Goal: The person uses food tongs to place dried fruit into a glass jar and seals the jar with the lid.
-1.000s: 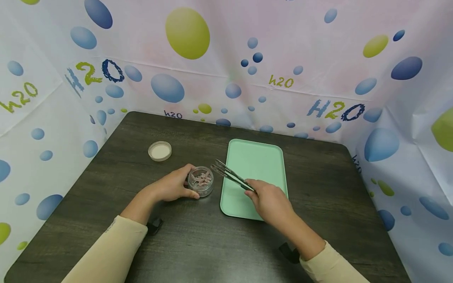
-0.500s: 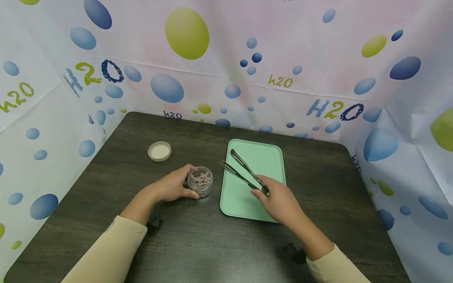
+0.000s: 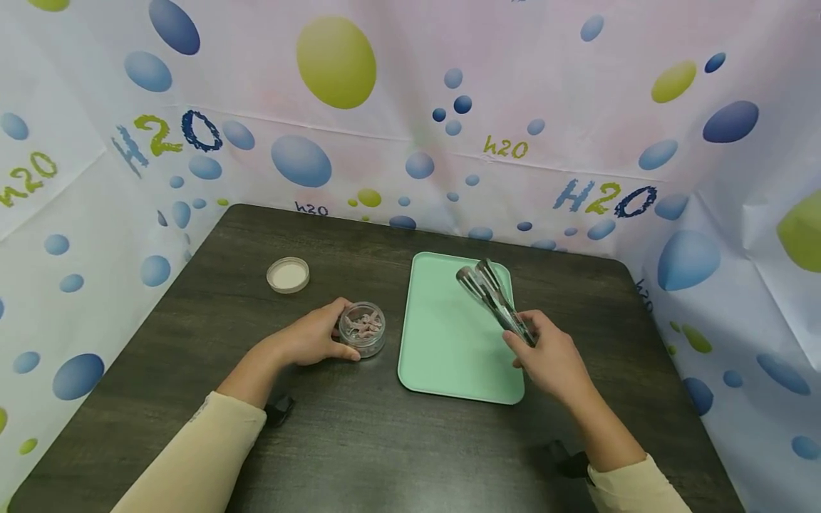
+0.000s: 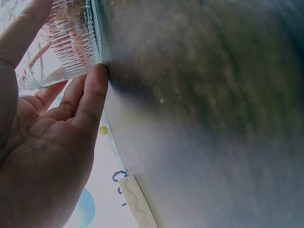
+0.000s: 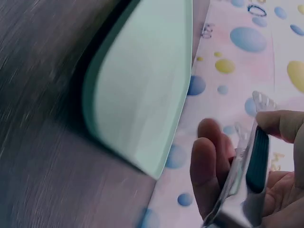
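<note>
My left hand [image 3: 314, 335] grips the side of a clear open glass jar [image 3: 363, 340] standing on the dark table. Strips of something pinkish lie inside the jar. In the left wrist view, the fingers and thumb wrap around the jar's ribbed glass [image 4: 71, 42]. My right hand [image 3: 554, 360] holds metal tongs [image 3: 497, 299] over the right side of a mint-green tray [image 3: 449, 356]. The tongs' two tips stand slightly apart with nothing between them. In the right wrist view, a dark green grip pad [image 5: 259, 161] shows on the tongs under the thumb.
A round lid [image 3: 288, 275] with a pale inside lies behind and left of the jar. The dark wooden table [image 3: 359, 456] meets a white backdrop [image 3: 410, 92] printed with coloured bubbles at its far and side edges.
My right hand has carried the tongs rightward, from beside the jar to over the tray's right side. The tongs spread wider midway, then narrowed. My left hand and the jar stayed put.
</note>
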